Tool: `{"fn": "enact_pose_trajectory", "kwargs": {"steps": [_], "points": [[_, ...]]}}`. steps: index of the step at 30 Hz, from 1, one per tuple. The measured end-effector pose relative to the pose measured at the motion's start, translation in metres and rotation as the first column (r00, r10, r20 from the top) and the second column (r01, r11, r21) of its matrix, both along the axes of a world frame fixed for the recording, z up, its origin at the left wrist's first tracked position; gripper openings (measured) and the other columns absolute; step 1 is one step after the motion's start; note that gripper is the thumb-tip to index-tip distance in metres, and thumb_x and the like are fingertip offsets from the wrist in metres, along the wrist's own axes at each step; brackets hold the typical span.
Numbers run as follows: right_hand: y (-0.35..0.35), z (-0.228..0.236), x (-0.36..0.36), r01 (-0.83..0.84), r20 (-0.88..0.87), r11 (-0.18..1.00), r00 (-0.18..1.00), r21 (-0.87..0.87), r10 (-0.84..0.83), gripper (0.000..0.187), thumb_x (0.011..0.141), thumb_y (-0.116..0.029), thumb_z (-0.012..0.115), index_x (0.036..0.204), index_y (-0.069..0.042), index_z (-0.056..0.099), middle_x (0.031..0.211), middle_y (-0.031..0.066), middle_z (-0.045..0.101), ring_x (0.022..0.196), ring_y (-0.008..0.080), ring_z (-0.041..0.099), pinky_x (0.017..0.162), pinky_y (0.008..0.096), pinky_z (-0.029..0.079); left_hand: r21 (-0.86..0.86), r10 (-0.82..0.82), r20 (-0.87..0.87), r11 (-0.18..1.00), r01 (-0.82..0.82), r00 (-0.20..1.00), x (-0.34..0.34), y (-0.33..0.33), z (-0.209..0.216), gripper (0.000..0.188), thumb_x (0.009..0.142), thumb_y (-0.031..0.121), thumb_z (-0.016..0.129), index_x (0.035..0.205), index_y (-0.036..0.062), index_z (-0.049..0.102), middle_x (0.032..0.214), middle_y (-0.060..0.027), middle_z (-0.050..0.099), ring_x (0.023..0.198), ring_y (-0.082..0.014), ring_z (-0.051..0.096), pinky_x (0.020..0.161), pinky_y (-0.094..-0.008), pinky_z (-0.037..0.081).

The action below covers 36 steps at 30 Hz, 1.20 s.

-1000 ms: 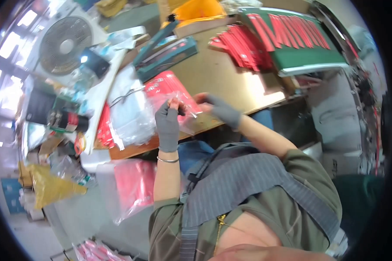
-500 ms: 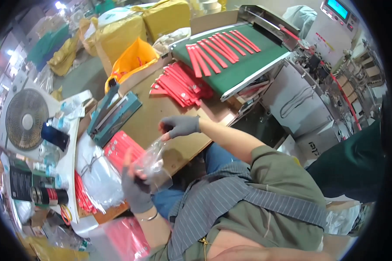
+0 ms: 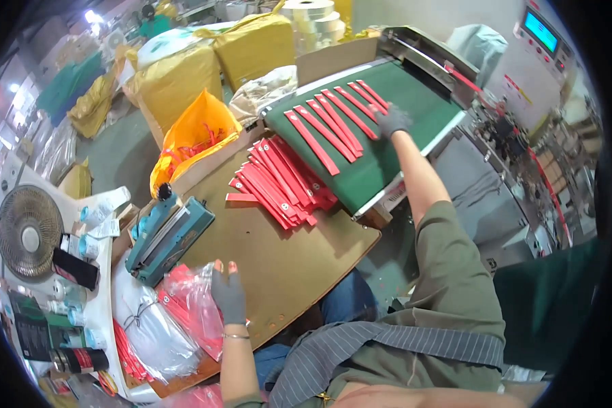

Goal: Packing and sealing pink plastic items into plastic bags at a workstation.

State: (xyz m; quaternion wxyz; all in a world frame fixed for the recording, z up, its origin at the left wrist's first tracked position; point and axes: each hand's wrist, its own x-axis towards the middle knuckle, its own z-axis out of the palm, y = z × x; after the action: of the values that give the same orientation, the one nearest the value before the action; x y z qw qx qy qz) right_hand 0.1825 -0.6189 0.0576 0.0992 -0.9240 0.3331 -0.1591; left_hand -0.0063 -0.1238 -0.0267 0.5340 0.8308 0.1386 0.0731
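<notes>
My left hand [image 3: 229,296], in a grey fingerless glove, is open with its fingers stretched out. It lies against a clear plastic bag [image 3: 207,299] with long red packets inside, at the table's left side. My right hand [image 3: 392,122], gloved alike, reaches far out over the green conveyor belt [image 3: 415,88]. Its curled fingers close on the ends of the rightmost slim red packets [image 3: 372,95]; how many is hidden. Other red packets [image 3: 313,144] lie spaced out along the belt. A loose heap of red packets [image 3: 282,183] covers the table beside the belt.
A teal bag sealer [image 3: 170,238] stands on the brown table [image 3: 251,251]. Left of it are a stack of clear bags [image 3: 146,319], a fan [image 3: 30,221] and a phone [image 3: 75,268]. An orange sack [image 3: 197,129] sits behind. A machine with a screen [image 3: 540,32] is at far right.
My right hand has moved from the plastic bag out to the belt. The bag now lies on the table under my left hand's side. The belt's packets have shifted nearer.
</notes>
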Motion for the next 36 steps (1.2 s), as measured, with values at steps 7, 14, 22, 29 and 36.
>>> {"fn": "enact_pose_trajectory", "kwargs": {"steps": [7,14,22,29,36], "points": [[0.085,-0.022,0.026,-0.689,0.02,0.725,0.725,-0.006,0.689,0.069,0.084,-0.057,0.047,0.124,-0.001,0.048,0.123,0.0235,0.051,0.115,0.0361,0.048,0.098,0.0403,0.038,0.008,-0.047,-0.024,0.999,0.047,0.999,0.104,-0.03,-0.031,0.065,0.087,0.043,0.057,0.121,-0.0119,0.046,0.122,-0.0287,0.051,0.116,-0.0361,0.049,0.098,-0.0385,0.037],[0.261,-0.051,0.003,-0.737,0.001,0.668,0.672,0.105,0.741,0.09,0.082,-0.064,0.045,0.132,0.01,0.033,0.123,0.0328,0.045,0.117,0.0394,0.046,0.1,0.0426,0.035,0.117,-0.013,-0.192,0.992,0.036,0.981,0.175,-0.106,-0.04,0.072,0.084,0.048,0.057,0.121,-0.0123,0.045,0.119,-0.0322,0.052,0.111,-0.0413,0.051,0.094,-0.0419,0.04],[0.267,-0.092,0.014,-0.375,0.07,0.876,0.926,0.305,0.372,0.098,0.074,-0.072,0.049,0.129,0.008,0.039,0.112,0.0311,0.056,0.101,0.041,0.058,0.089,0.0421,0.046,-0.346,-0.206,-0.047,0.921,0.177,0.977,0.177,-0.083,-0.041,0.072,0.081,0.047,0.063,0.119,-0.012,0.048,0.104,-0.0228,0.06,0.093,-0.0266,0.057,0.085,-0.0344,0.045],[0.281,-0.102,-0.022,-0.273,0.208,0.034,0.803,0.962,0.559,0.063,0.08,-0.046,0.063,0.112,0.008,0.055,0.102,0.0178,0.064,0.089,0.0246,0.064,0.08,0.0339,0.051,-0.729,-0.252,-0.211,0.684,0.02,0.944,0.153,-0.065,-0.015,0.062,0.075,0.041,0.074,0.112,-0.0063,0.057,0.097,-0.0122,0.063,0.081,-0.0191,0.062,0.072,-0.031,0.052],[0.322,-0.079,-0.084,-0.28,0.43,-0.446,0.858,0.85,0.281,0.045,0.083,-0.028,0.064,0.114,0.003,0.055,0.102,0.0133,0.064,0.087,0.0208,0.064,0.08,0.0318,0.051,-0.637,-0.232,0.209,0.705,0.313,0.95,0.089,-0.039,0.034,0.052,0.074,0.024,0.076,0.116,-0.0004,0.055,0.104,-0.0102,0.062,0.09,-0.017,0.061,0.079,-0.0298,0.05]]}}
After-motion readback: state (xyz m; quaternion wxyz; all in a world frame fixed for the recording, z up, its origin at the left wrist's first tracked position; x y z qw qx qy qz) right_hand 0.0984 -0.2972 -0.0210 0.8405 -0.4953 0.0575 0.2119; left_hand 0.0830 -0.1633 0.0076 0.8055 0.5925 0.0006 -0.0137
